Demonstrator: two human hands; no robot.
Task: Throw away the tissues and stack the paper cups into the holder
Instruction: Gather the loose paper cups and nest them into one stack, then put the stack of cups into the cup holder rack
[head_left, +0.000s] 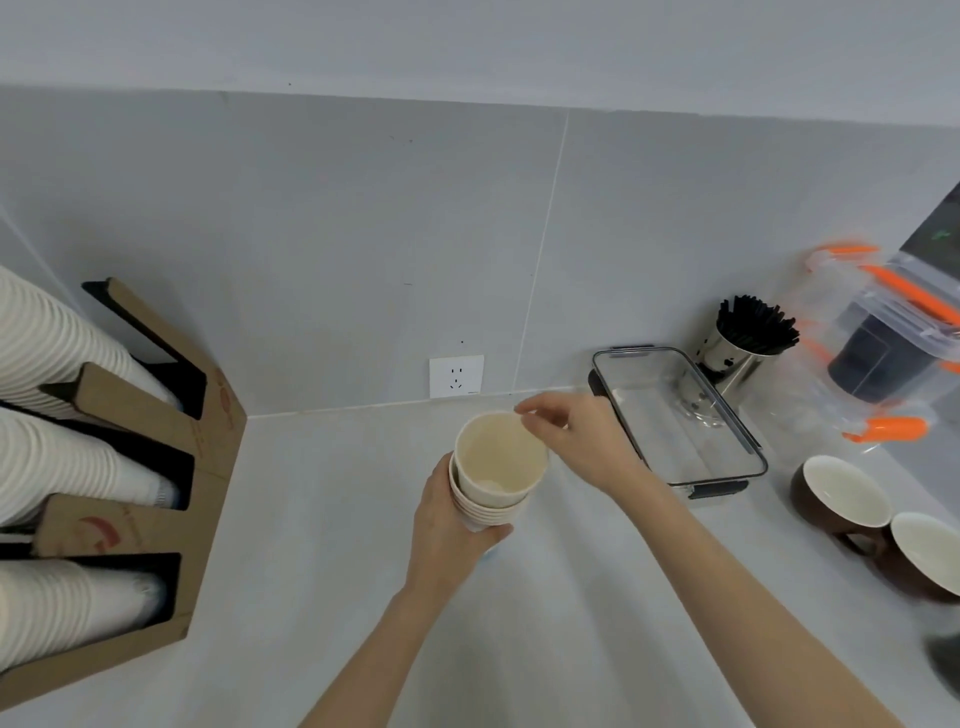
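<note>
Left hand (451, 525) grips nested paper cups (493, 478); right hand (574, 436) pinches top rim, best pressed down squarely before holder (156, 447).

Cream paper cups (500, 470), brown cardboard holder (171, 431), orange-clipped clear container (878, 343)

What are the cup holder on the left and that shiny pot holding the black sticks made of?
The holder looks like brown cardboard: matte, with flat folded panels and raw edges, and black inside the slots. The pot appears to be polished metal, likely stainless steel, since its side mirrors the surroundings. The black sticks seem plastic, though that is uncertain.
</note>
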